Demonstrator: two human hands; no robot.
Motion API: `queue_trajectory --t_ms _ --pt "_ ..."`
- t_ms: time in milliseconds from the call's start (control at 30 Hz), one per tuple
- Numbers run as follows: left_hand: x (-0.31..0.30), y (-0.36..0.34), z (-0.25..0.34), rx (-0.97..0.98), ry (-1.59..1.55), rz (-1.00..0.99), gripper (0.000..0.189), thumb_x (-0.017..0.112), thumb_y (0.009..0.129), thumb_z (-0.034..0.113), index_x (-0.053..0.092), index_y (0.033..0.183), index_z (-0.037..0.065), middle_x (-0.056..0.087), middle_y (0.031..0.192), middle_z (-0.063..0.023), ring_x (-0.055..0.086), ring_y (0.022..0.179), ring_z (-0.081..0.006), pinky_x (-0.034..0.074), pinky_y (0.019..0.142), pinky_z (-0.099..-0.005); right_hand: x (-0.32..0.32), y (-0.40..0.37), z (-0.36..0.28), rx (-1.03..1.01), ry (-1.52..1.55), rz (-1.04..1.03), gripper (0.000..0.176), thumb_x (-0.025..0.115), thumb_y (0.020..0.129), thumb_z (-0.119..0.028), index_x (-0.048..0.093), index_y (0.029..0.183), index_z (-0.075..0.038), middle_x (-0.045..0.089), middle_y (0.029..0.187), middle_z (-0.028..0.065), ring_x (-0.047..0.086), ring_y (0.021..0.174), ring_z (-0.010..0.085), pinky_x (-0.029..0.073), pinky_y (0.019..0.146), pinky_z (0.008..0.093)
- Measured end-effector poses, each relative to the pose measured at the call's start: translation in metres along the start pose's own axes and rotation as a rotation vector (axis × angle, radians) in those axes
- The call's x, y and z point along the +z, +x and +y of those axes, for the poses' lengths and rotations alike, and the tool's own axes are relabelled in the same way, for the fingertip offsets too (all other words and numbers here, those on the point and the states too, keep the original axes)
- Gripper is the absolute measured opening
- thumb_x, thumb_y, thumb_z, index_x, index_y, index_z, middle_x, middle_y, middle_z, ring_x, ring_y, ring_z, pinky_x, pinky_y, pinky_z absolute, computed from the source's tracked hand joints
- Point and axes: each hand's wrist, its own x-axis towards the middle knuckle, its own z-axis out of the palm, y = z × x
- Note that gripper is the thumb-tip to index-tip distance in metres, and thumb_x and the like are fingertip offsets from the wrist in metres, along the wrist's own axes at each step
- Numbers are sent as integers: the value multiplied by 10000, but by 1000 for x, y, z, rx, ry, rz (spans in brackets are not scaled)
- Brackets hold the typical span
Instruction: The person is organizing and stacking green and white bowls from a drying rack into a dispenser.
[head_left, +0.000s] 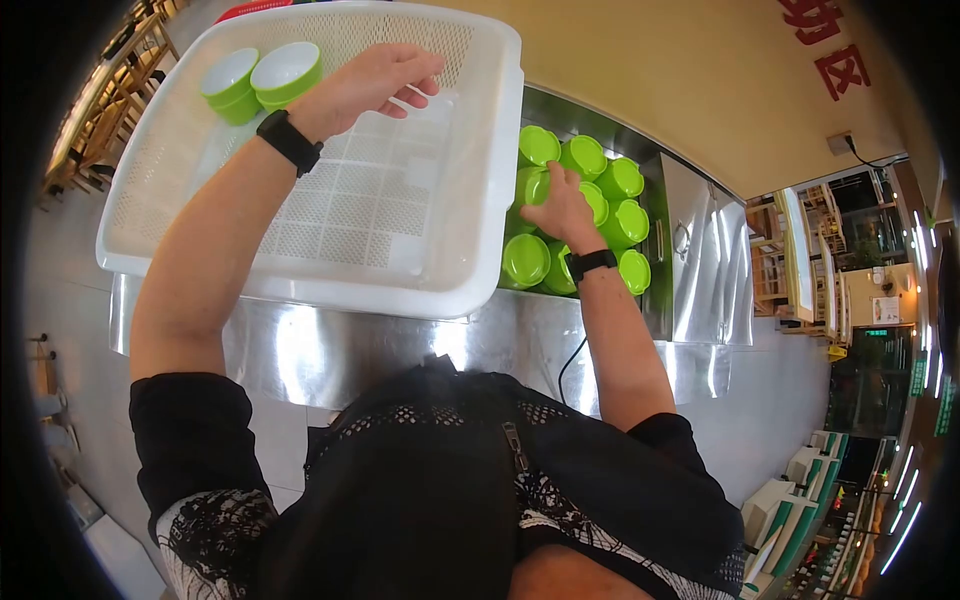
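My left hand (385, 80) hovers over a large white perforated plastic basket (508, 140), its fingers loosely bent and apart, with nothing in them. Two short stacks of green bowls with white insides stand upright at the basket's far left; the nearer one to my hand is a green bowl stack (288, 75), the other a green bowl stack (230, 85). To the right, my right hand (565, 212) has its thumb and fingers around a green bowl (531, 188). Around it, several more green bowls (525, 260) sit upside down in rows inside a metal compartment. Its fingertips are partly hidden.
The basket rests on a stainless steel counter (300, 350). A metal panel (700, 260) borders the compartment on the right, and a tan wall (640, 60) rises behind it. A dark cable (572, 370) hangs over the counter's front. Seating and tables lie farther off.
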Motion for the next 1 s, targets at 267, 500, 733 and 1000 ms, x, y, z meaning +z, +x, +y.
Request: queue_trajectory --t_ms 267,500,733,1000 --pt "-24 1 2 37 141 135 275 600 956 344 678 1060 102 669 964 9 637 905 -116 512 773 -311 16 11 -7 -16 -55 -145 997 786 728 -386 295 1548 -104 369 1502 282 503 1271 512 470 1029 547" --pt "-63 8 -15 363 443 539 281 611 945 267 671 1011 0 699 985 -124 670 918 -259 505 835 -352 20 7 -7 4 -109 -84 834 783 791 -283 366 1485 -82 334 1532 239 433 1337 471 456 1049 540" --pt "-115 9 -62 131 865 747 349 658 894 325 697 1099 45 700 1166 -177 654 1088 -369 514 904 -464 12 0 -8 -179 70 263 587 728 855 -238 504 1365 -54 484 1408 211 491 1289 413 458 1034 531" --pt "-124 19 -101 -287 1010 450 398 688 856 359 700 1123 64 704 1146 -208 661 1087 -396 514 908 -537 -72 -53 -126 -594 827 548 268 608 886 -8 614 1153 -25 623 1154 155 644 967 244 545 764 307"
